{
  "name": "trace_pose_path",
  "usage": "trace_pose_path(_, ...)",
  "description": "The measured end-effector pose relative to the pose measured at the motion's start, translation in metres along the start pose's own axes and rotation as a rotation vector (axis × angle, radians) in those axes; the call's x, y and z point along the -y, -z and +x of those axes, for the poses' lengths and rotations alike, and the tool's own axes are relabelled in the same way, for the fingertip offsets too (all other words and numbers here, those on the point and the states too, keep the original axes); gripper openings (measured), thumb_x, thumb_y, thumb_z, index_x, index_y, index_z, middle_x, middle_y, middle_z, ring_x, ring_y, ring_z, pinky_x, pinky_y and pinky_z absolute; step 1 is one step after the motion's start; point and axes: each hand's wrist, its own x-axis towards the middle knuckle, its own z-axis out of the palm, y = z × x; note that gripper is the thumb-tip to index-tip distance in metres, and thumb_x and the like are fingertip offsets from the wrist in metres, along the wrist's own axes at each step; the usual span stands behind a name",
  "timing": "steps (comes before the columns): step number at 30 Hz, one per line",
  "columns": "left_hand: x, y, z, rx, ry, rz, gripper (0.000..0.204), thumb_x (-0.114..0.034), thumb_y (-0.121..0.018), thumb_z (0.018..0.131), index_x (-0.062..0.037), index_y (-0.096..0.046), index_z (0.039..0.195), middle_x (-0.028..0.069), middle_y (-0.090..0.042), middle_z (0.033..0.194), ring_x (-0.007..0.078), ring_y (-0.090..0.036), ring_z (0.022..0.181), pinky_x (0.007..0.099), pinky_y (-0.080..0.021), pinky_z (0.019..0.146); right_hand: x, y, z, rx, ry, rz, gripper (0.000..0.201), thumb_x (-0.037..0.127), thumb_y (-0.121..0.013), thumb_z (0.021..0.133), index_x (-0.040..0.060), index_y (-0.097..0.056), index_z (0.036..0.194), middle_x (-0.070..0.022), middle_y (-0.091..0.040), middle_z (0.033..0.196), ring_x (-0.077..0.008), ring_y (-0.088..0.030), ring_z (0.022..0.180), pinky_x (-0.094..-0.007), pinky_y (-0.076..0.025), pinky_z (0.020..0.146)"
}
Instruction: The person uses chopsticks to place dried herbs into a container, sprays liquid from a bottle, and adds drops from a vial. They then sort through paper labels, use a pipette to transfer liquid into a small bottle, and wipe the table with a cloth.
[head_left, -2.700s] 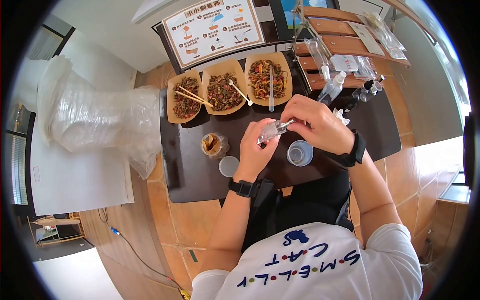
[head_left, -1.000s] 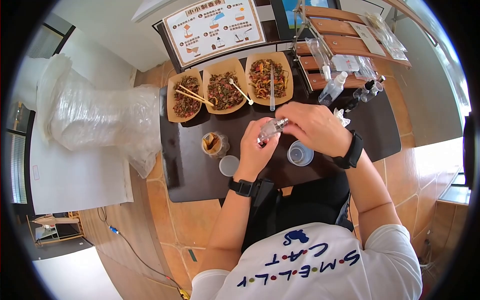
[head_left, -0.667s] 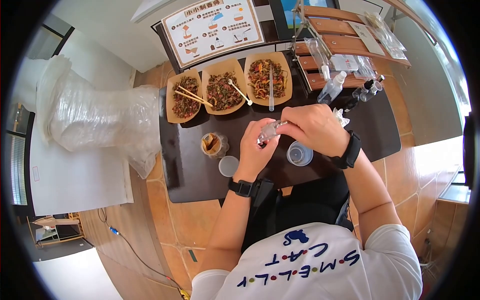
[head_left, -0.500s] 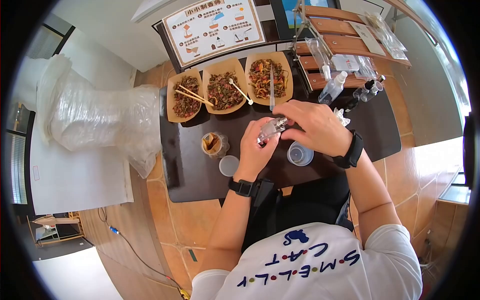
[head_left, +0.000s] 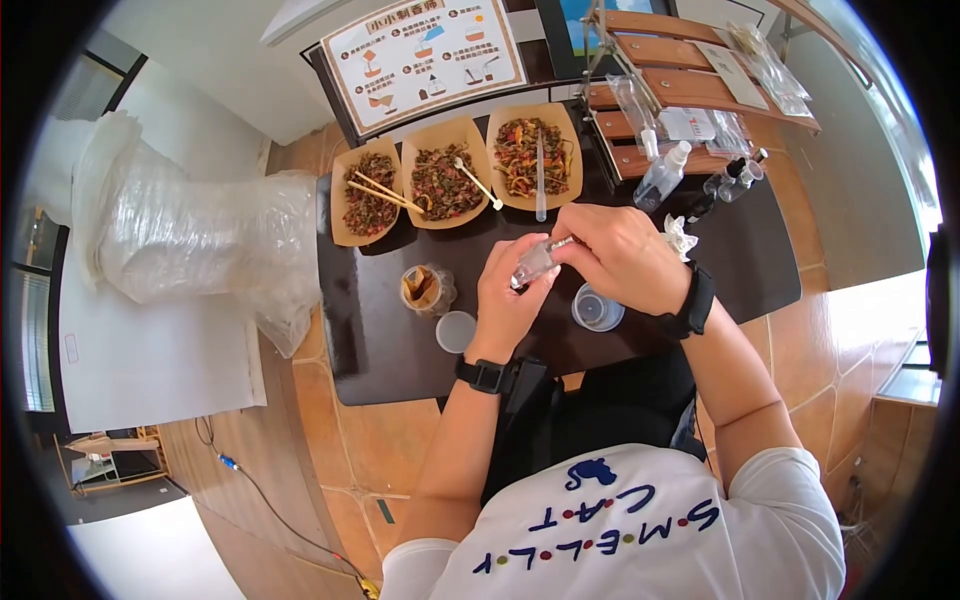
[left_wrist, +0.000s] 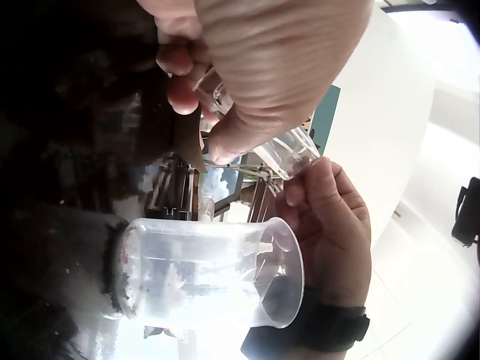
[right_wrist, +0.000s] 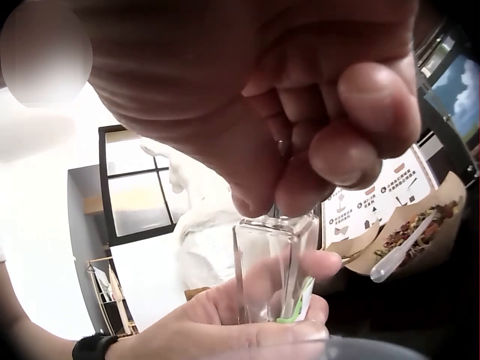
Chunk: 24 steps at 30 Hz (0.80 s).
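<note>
In the head view my left hand (head_left: 510, 305) grips a small clear glass bottle (head_left: 533, 264) by its body, tilted with its neck toward the right. Thumb and fingers of my right hand (head_left: 635, 255) pinch the silver top (head_left: 561, 242), which they mostly cover. From the right wrist, the square-shouldered bottle (right_wrist: 262, 262) shows a white and green label on its side, with the right fingertips over its neck. Below the right hand stands a clear plastic cup (head_left: 598, 307). Near the left hand are a jar (head_left: 427, 290) with brown pieces inside and a round whitish lid (head_left: 456, 332).
Three paper trays (head_left: 445, 205) of dried mixed plant bits line the table's back, with chopsticks, a white spoon and a clear pipette across them. A spray bottle (head_left: 662, 178), small dark-capped bottles and a crumpled tissue (head_left: 679, 238) stand right. A printed sheet (head_left: 425, 60) leans behind.
My right fingers have stayed around the bottle's neck, turning at the silver top. Half a second ago they were spread off it; now they pinch it again. The left hand keeps its hold.
</note>
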Motion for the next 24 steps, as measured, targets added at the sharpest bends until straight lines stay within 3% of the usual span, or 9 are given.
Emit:
trace_pose_path(3, 0.005, -0.002, 0.0, -0.044, -0.057, -0.011, 0.046, 0.0, -0.076, 0.082, -0.0079, -0.065, 0.126, 0.0072, -0.062, 0.106, 0.0184, -0.063, 0.09, 0.0294, -0.052, 0.078, 0.004, -0.006, 0.001, -0.026, -0.026, -0.032, 0.012, 0.013, -0.068, 0.087, 0.0033, -0.062, 0.091, -0.0135, -0.063, 0.076, -0.0364, -0.063, 0.073, -0.0437, -0.049, 0.064)
trace_pose_path(5, 0.005, -0.001, 0.0, -0.061, 0.028, -0.052, 0.047, 0.0, -0.075, 0.082, -0.0072, -0.064, 0.127, 0.008, -0.062, 0.108, 0.0204, -0.064, 0.098, 0.0309, -0.052, 0.083, 0.007, -0.008, 0.002, -0.062, -0.041, -0.013, 0.013, 0.013, -0.069, 0.087, 0.0035, -0.062, 0.091, -0.0134, -0.063, 0.076, -0.0354, -0.063, 0.072, -0.0427, -0.049, 0.064)
trace_pose_path(6, 0.006, -0.002, 0.0, -0.048, 0.023, -0.059, 0.047, 0.0, -0.075, 0.082, -0.0072, -0.064, 0.127, 0.008, -0.062, 0.108, 0.0204, -0.064, 0.098, 0.0309, -0.052, 0.083, 0.003, -0.009, 0.002, -0.067, 0.031, 0.006, 0.017, 0.015, -0.072, 0.085, 0.0048, -0.065, 0.096, -0.0122, -0.064, 0.079, -0.0339, -0.063, 0.072, -0.0415, -0.049, 0.064)
trace_pose_path(10, 0.009, -0.003, -0.001, -0.088, -0.021, -0.116, 0.046, 0.0, -0.074, 0.082, -0.0037, -0.061, 0.127, 0.008, -0.061, 0.111, 0.021, -0.064, 0.101, 0.0308, -0.051, 0.086, 0.005, -0.006, 0.001, 0.012, 0.026, 0.123, 0.032, 0.017, -0.078, 0.08, 0.0119, -0.069, 0.11, -0.0074, -0.064, 0.089, -0.0307, -0.065, 0.077, -0.0396, -0.051, 0.066)
trace_pose_path(15, 0.01, -0.004, -0.005, -0.108, 0.061, -0.256, 0.05, 0.0, -0.07, 0.088, -0.0019, -0.054, 0.135, 0.0053, -0.06, 0.121, 0.0161, -0.061, 0.107, 0.0291, -0.05, 0.093, 0.0, -0.011, 0.001, -0.061, 0.104, 0.041, 0.036, 0.018, -0.079, 0.076, 0.0145, -0.069, 0.111, -0.0057, -0.06, 0.09, -0.0289, -0.065, 0.084, -0.04, -0.052, 0.068)
trace_pose_path(16, 0.008, -0.002, -0.004, -0.089, 0.073, -0.218, 0.065, -0.001, -0.074, 0.087, -0.0029, -0.044, 0.145, 0.0064, -0.057, 0.129, 0.0145, -0.059, 0.112, 0.0289, -0.049, 0.095, 0.001, -0.011, 0.001, -0.045, 0.112, 0.064, 0.035, 0.018, -0.079, 0.077, 0.014, -0.069, 0.11, -0.0056, -0.06, 0.09, -0.0294, -0.065, 0.083, -0.04, -0.052, 0.068)
trace_pose_path(19, -0.001, -0.004, -0.003, -0.041, 0.077, -0.285, 0.07, 0.0, -0.07, 0.088, -0.0037, -0.036, 0.149, 0.0058, -0.05, 0.138, 0.0142, -0.054, 0.122, 0.0294, -0.045, 0.102, 0.007, -0.002, -0.001, -0.048, 0.118, 0.07, 0.034, 0.017, -0.078, 0.077, 0.0104, -0.067, 0.108, -0.0063, -0.061, 0.09, -0.03, -0.065, 0.082, -0.0401, -0.052, 0.068)
trace_pose_path(20, 0.007, -0.005, 0.0, -0.043, 0.086, -0.279, 0.1, -0.01, -0.087, 0.079, -0.0059, -0.024, 0.156, 0.0082, -0.05, 0.135, 0.016, -0.055, 0.115, 0.0312, -0.049, 0.098, 0.009, 0.004, -0.003, -0.073, 0.12, 0.053, 0.034, 0.017, -0.078, 0.077, 0.0085, -0.067, 0.108, -0.0068, -0.061, 0.089, -0.0299, -0.065, 0.082, -0.04, -0.052, 0.068)
trace_pose_path(24, 0.009, -0.006, -0.001, -0.027, 0.033, -0.33, 0.096, -0.012, -0.088, 0.08, -0.006, -0.029, 0.154, 0.007, -0.05, 0.13, 0.0146, -0.055, 0.108, 0.029, -0.049, 0.095, 0.022, 0.047, -0.023, -0.191, 0.089, 0.054, 0.033, 0.014, -0.081, 0.075, 0.0043, -0.068, 0.103, -0.0098, -0.064, 0.091, -0.0301, -0.064, 0.079, -0.0382, -0.051, 0.068)
